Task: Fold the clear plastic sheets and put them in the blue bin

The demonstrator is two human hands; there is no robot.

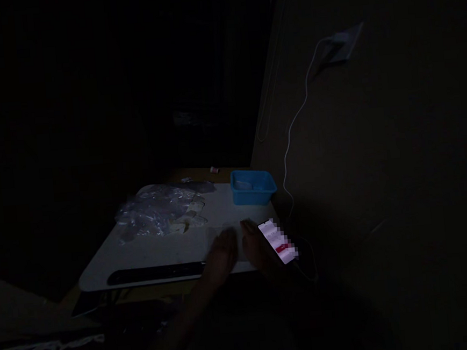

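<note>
In dim light my left hand (223, 248) rests low over the front of the white table (143, 255), its fingers curled. Close beside it on the right is my right hand (252, 244), with bent fingers pointing forward. A faint, pale, see-through sheet (214, 235) appears to lie around and between both hands; its kind is unclear. Darkness and blur hide what the fingertips hold. Just right of my right hand, a phone (278, 241) with a lit screen lies tilted at the table's edge.
A crumpled heap of clear plastic bags (155, 211) covers the table's left rear. A blue basket (253, 196) stands at the back right, with pale items inside. A small object (214, 170) lies behind. Along the right wall a white cable (289, 133) hangs from a socket (342, 45).
</note>
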